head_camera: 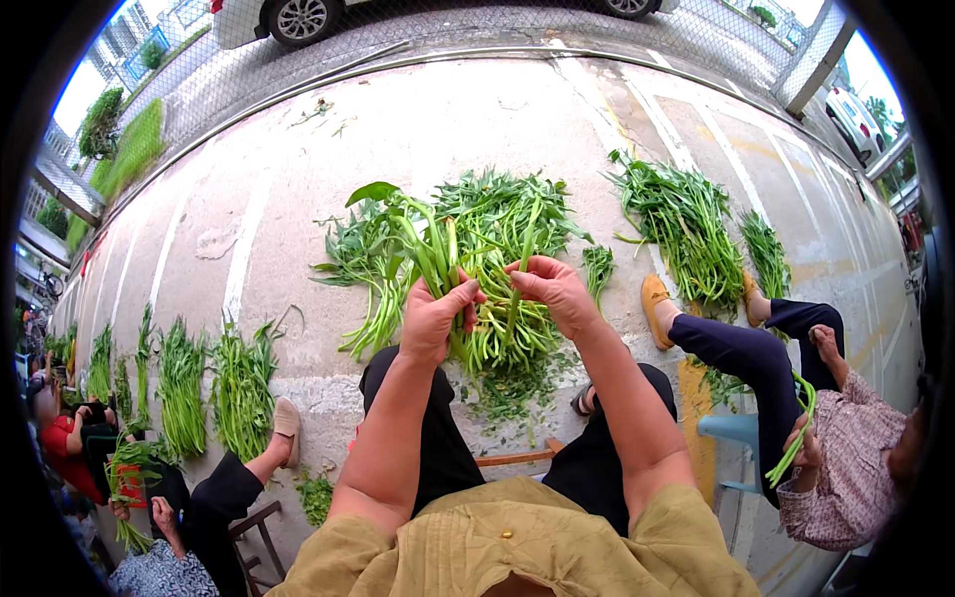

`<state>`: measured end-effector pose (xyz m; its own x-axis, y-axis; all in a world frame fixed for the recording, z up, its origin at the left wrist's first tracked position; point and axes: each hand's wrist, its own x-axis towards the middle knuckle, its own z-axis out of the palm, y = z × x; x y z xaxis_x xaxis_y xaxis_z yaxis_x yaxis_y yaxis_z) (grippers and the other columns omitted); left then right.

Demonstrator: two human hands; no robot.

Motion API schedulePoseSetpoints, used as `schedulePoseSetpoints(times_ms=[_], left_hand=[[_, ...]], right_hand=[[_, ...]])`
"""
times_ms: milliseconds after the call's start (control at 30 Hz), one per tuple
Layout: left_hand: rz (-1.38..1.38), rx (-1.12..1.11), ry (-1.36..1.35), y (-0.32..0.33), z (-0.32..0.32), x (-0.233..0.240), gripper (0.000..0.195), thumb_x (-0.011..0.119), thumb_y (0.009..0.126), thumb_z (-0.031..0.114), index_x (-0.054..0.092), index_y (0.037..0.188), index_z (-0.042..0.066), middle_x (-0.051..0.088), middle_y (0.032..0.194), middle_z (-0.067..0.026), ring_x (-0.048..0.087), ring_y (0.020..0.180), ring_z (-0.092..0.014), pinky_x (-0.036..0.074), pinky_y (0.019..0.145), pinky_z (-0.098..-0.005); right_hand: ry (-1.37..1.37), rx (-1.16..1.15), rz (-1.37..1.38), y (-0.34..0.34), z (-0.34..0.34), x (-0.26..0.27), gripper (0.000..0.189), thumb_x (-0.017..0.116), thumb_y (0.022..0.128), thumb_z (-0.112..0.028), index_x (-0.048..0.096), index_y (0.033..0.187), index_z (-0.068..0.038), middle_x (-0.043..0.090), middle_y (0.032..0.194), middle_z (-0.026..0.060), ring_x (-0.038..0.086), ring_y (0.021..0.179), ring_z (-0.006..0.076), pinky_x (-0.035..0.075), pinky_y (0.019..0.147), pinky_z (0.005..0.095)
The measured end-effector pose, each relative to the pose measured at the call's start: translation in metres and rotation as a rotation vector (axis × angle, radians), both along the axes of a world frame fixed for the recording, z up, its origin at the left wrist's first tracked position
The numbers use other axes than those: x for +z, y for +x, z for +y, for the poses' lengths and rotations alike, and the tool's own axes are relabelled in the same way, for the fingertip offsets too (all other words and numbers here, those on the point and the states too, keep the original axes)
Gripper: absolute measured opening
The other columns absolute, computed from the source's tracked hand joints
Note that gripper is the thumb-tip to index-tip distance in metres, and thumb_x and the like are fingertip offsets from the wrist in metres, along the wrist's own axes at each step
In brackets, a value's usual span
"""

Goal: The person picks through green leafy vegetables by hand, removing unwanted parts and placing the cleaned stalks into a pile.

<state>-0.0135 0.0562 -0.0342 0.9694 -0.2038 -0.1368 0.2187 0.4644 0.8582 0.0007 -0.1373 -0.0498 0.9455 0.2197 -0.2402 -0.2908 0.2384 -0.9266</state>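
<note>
My left hand (pixel 440 317) is closed around a bunch of thick green leafy stems (pixel 427 250), held upright with a broad leaf at the top. Just to its right, my right hand (pixel 556 291) pinches a single green stem (pixel 528 237) between thumb and fingers. Below both hands a large heap of long-stemmed leafy greens (pixel 492 198), which look like water spinach, lies on the concrete in front of my knees. Chopped leaf scraps (pixel 515 399) are scattered at the near side of the heap.
A person at the right (pixel 843 463) holds stems beside another pile of greens (pixel 679 231). At the left, a seated person (pixel 168 560) holds a bunch near rows of greens (pixel 242 388). A blue plastic stool (pixel 731 429) stands at the right; a chain-link fence (pixel 477 30) crosses the far side.
</note>
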Motion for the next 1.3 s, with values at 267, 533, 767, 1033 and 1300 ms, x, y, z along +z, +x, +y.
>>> schedulePoseSetpoints(times_ms=[267,533,767,1033,1300], left_hand=[[0.089,-0.144,0.202,0.002,-0.02,-0.01,0.01,0.061,0.08,0.006,0.055,0.086,0.002,0.063,0.072,-0.0095,0.056,0.05,-0.012,0.046,0.044,-0.0235],[0.059,-0.178,0.337,0.006,-0.042,-0.018,0.015,0.067,0.077,0.009,0.055,0.084,0.002,0.061,0.066,-0.0077,0.053,0.046,-0.011,0.04,0.04,-0.0219],[0.013,-0.222,0.4,0.002,-0.053,-0.016,0.021,0.073,0.072,0.009,0.054,0.078,0.003,0.057,0.061,-0.0024,0.052,0.048,-0.008,0.042,0.042,-0.0211],[-0.008,-0.254,0.306,-0.009,-0.073,-0.024,0.026,0.075,0.07,0.011,0.056,0.086,0.003,0.058,0.068,-0.0021,0.056,0.053,-0.011,0.048,0.047,-0.0237],[0.089,-0.175,0.292,-0.006,-0.076,-0.029,0.024,0.071,0.071,0.006,0.054,0.089,0.003,0.057,0.068,-0.0024,0.055,0.049,-0.011,0.046,0.044,-0.0239]], right_hand=[[0.066,-0.116,-0.032,-0.001,-0.021,-0.023,0.018,0.067,0.079,-0.019,0.064,0.089,-0.005,0.061,0.079,-0.0018,0.055,0.068,0.0063,0.046,0.067,0.0228],[-0.19,-0.127,-0.041,0.004,-0.033,-0.006,0.021,0.068,0.078,-0.021,0.06,0.079,-0.002,0.059,0.071,0.0008,0.053,0.063,0.0075,0.043,0.061,0.0219],[-0.209,-0.205,-0.018,0.012,-0.051,-0.022,0.025,0.066,0.08,-0.026,0.06,0.077,-0.001,0.059,0.069,0.0013,0.053,0.057,0.008,0.044,0.055,0.0222],[-0.241,-0.22,-0.055,0.017,-0.031,-0.026,0.027,0.068,0.079,-0.026,0.061,0.073,-0.001,0.056,0.064,-0.0007,0.048,0.055,0.0053,0.039,0.049,0.0211],[-0.209,-0.141,-0.122,0.013,-0.016,-0.015,0.023,0.066,0.08,-0.024,0.061,0.074,-0.002,0.054,0.065,-0.0032,0.044,0.057,0.004,0.037,0.051,0.0204]])
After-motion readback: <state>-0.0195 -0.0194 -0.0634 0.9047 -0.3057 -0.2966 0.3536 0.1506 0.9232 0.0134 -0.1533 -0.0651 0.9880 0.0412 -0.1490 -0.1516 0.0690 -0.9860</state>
